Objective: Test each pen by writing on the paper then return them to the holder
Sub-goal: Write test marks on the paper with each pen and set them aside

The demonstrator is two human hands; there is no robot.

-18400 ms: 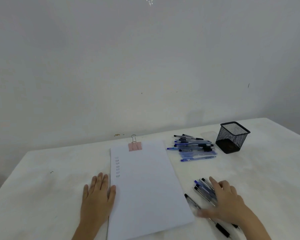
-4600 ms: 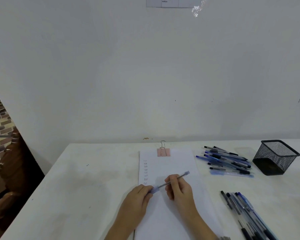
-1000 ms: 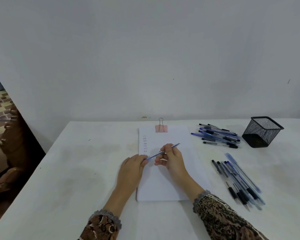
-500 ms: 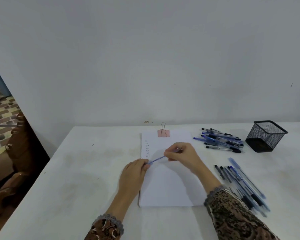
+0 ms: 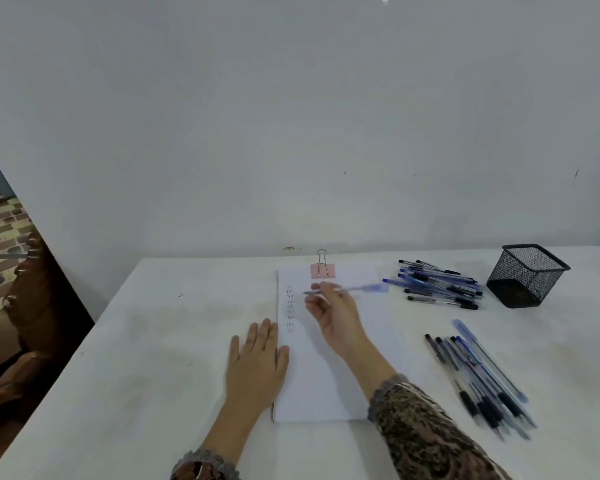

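A white paper pad (image 5: 329,368) with a pink binder clip (image 5: 322,270) lies at the table's middle, with a column of small written marks (image 5: 290,308) down its left side. My right hand (image 5: 333,315) hovers over the pad's upper part, fingers closed on a blue pen (image 5: 355,289) that lies nearly level and looks blurred. My left hand (image 5: 257,362) rests flat, fingers apart, on the pad's left edge. A black mesh holder (image 5: 525,275) stands at the far right; nothing shows above its rim.
One heap of pens (image 5: 437,284) lies between the pad and the holder. A second group of pens (image 5: 478,379) is spread at the near right. The white table (image 5: 153,358) ends at a wall behind; dark wooden furniture (image 5: 25,306) stands left.
My left hand let go of the pen's end and now lies flat on the pad's edge. My right hand lifted the pen up and toward the right.
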